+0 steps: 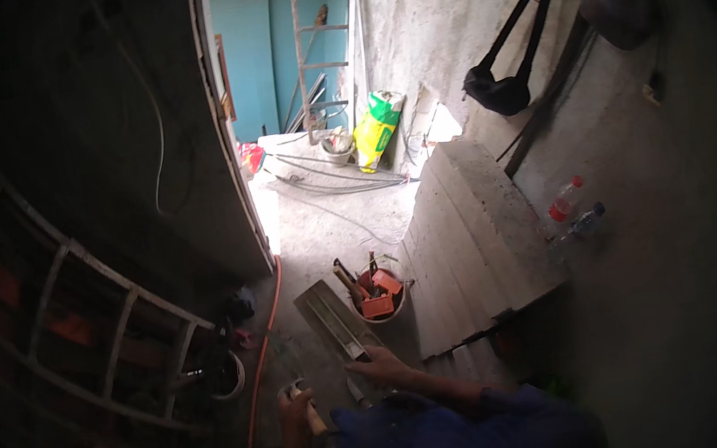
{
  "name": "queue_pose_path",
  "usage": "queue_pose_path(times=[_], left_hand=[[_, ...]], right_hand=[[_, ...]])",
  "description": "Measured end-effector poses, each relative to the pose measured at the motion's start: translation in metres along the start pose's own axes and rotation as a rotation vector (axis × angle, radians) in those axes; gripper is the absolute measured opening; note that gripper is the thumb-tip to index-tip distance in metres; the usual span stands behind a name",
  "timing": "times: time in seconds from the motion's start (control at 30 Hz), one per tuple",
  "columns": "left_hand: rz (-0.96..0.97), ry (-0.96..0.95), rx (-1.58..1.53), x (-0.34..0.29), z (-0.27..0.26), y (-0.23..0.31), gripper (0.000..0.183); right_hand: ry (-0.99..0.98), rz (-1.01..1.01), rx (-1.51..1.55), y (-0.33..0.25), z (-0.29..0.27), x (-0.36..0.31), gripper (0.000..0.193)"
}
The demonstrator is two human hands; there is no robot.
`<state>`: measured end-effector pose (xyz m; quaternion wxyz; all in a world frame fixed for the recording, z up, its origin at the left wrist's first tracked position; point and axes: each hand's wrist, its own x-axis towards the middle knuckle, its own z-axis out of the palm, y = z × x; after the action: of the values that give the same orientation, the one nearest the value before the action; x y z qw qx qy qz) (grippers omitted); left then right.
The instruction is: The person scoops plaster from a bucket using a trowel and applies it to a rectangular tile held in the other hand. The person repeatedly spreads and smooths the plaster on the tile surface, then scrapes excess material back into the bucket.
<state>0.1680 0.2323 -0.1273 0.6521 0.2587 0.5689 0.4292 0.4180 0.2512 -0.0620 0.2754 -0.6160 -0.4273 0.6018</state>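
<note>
A long rectangular plastering trowel (317, 308) is in my right hand (380, 367), its flat blade slanting up and away to the left. The fingers are wrapped round its near end. My left hand (295, 411) is closed round a tool with a pale wooden handle (316, 421). A small metal part shows above the fist; shadow hides the tool's exact kind. Between my hands, close to my body, shows a narrow pale blade-like piece (357, 392). Just beyond the trowel stands a round bucket (401, 306) holding orange plastic pieces (377, 306) and several hand tools.
A ladder (114, 344) lies along the dark left side, near a white bucket (239, 377). An orange hose (264, 347) runs over the floor. Stacked boards (476, 236) and plastic bottles (566, 198) are at right. A yellow-green sack (378, 132) and cables lie beyond the doorway.
</note>
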Motion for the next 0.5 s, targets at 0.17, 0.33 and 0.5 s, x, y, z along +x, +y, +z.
queue_pose_path(times=[0.17, 0.33, 0.5], left_hand=[[0.038, 0.098, -0.094, -0.021, -0.006, 0.023, 0.055], [0.228, 0.287, 0.185, -0.034, -0.021, 0.025, 0.054], [0.325, 0.449, 0.529, -0.034, -0.019, 0.029, 0.051]], right_hand=[[-0.065, -0.003, -0.151, -0.030, 0.010, -0.011, 0.037], [-0.144, -0.286, -0.525, -0.026, 0.019, 0.000, 0.042], [-0.275, -0.283, -0.755, -0.008, 0.024, 0.003, 0.047]])
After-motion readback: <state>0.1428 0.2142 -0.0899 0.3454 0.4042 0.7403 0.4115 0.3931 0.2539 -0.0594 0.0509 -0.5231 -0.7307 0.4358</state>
